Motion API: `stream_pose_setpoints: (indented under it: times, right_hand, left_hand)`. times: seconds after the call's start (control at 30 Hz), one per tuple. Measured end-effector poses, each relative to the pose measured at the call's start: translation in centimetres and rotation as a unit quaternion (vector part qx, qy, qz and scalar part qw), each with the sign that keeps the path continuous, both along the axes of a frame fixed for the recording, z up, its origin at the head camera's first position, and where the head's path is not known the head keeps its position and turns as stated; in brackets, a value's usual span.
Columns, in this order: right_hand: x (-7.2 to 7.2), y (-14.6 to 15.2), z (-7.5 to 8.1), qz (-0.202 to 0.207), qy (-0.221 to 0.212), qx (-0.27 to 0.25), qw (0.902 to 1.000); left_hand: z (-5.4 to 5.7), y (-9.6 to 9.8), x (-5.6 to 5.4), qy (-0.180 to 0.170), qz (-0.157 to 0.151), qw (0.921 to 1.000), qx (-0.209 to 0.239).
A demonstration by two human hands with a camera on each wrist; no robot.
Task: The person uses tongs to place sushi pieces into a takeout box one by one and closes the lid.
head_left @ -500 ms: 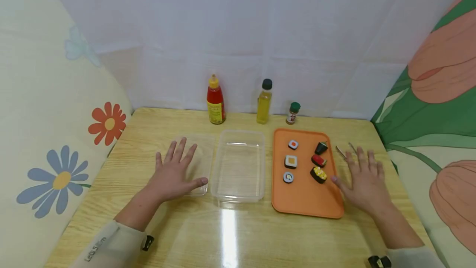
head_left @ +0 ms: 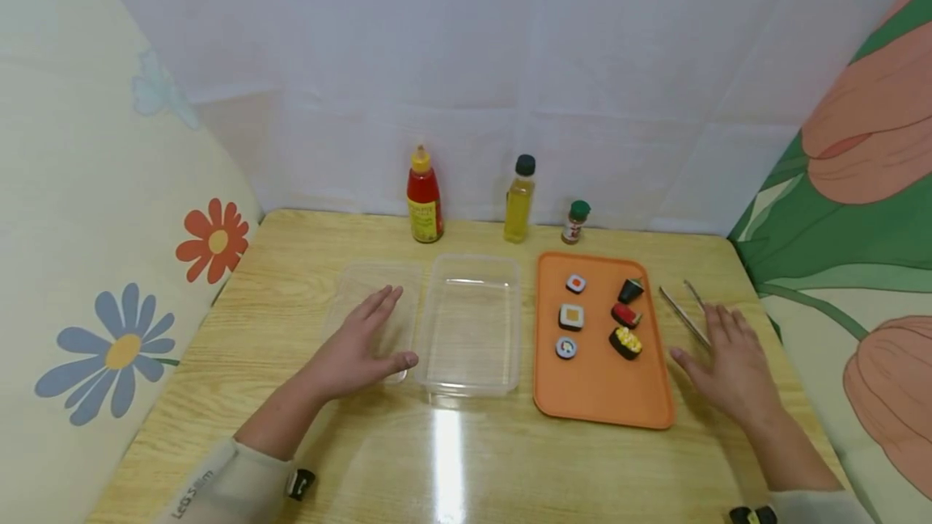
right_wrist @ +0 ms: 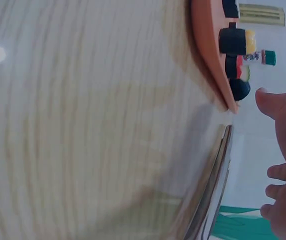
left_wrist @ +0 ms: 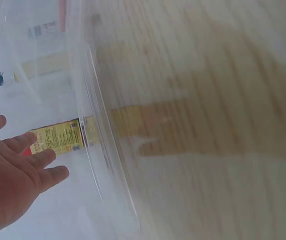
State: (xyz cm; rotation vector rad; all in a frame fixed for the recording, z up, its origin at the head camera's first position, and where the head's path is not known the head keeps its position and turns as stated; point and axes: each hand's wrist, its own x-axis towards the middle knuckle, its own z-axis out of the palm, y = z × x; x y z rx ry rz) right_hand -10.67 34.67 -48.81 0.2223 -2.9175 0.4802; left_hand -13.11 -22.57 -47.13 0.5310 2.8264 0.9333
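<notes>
My left hand (head_left: 353,354) hovers over a clear plastic lid (head_left: 404,322), fingers extended and thumb apart, holding nothing. Beside the lid is a clear rectangular container (head_left: 519,322). On the right, my right hand (head_left: 731,366) is spread loosely above metal tongs (head_left: 684,316), whose near end it hides in the head view. In the right wrist view, the tongs (right_wrist: 215,185) lie on the table below the fingers, which grip nothing. An orange tray (head_left: 597,395) carries several sushi pieces, among them a corn-topped one (head_left: 625,343), a red-topped one (head_left: 625,314) and a square roll (head_left: 571,317).
Along the back edge of the wooden table (head_left: 306,245) stand a red sauce bottle (head_left: 425,204), an oil bottle (head_left: 518,204) and a small green-capped jar (head_left: 574,223). A white cloth (head_left: 466,63) hangs behind them, with flowered cloths at both sides.
My left hand's fingers have come closer together and turned to the right. My right hand has moved slightly right and nearer, off the tray's edge, showing more of the tongs.
</notes>
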Motion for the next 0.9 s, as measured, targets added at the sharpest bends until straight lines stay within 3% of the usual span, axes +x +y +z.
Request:
stream_pose_setpoints:
  times: [0.23,0.9]
  right_hand:
    - [0.2,1.4,-0.8,-0.004,0.002,-0.029,0.9996]
    - [0.8,3.9,-1.8,-0.056,-0.088,-0.057,0.9929]
  left_hand:
    - [-0.2,0.6,0.1,-0.007,-0.005,0.9999,0.015]
    - [-0.8,1.8,0.4,-0.011,-0.038,0.9992,0.01]
